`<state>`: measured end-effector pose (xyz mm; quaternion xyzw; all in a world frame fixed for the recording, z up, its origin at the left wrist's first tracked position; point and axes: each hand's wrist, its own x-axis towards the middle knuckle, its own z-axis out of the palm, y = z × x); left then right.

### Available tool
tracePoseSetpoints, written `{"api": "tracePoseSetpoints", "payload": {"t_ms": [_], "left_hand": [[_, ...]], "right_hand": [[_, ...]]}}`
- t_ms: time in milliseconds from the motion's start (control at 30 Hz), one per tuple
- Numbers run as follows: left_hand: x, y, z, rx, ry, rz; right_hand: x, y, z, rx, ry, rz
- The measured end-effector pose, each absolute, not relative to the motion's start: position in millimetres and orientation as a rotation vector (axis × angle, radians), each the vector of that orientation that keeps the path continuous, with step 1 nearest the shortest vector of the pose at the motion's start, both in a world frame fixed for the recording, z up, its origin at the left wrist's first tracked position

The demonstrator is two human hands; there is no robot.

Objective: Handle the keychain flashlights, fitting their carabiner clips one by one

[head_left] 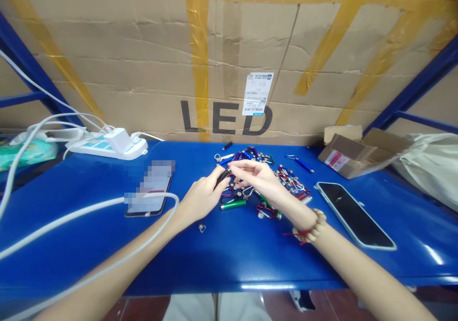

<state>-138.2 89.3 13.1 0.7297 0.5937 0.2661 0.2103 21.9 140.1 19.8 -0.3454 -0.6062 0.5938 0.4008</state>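
My left hand point(203, 194) is closed around a small black flashlight tube point(222, 176), which points up and to the right. The fingertips of my right hand point(260, 180) pinch together at the tube's far end; what part they cover is hidden. Under and behind my hands lies a pile of mini flashlight parts: a green tube point(233, 205), a red carabiner clip point(265, 212), a purple clip point(227, 194), and several small round metal pieces. One small metal piece point(202, 228) lies apart, nearer to me. Another black tube point(227, 145) rests at the back of the pile.
A phone point(152, 187) lies left, crossed by a white cable point(89, 205); another phone point(354, 213) is at right. A power strip point(107, 147) sits back left. An open carton point(352, 154) stands back right, before a large cardboard box point(143, 73). A blue flashlight point(304, 164) lies near the carton.
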Motion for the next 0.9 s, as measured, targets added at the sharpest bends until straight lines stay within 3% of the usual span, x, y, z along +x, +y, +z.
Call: {"api": "tracePoseSetpoints", "payload": {"t_ms": [300, 567, 900], "left_hand": [[-142, 93, 10, 2.177, 1.766, 0.622], [-149, 96, 4, 2.745, 1.828, 0.407], [-151, 98, 5, 2.683, 1.934, 0.580]], "right_hand": [[28, 152, 17, -0.933, -1.479, 1.296], [34, 160, 13, -1.011, -1.490, 1.164], [30, 153, 15, -0.968, -1.706, 0.995]]}}
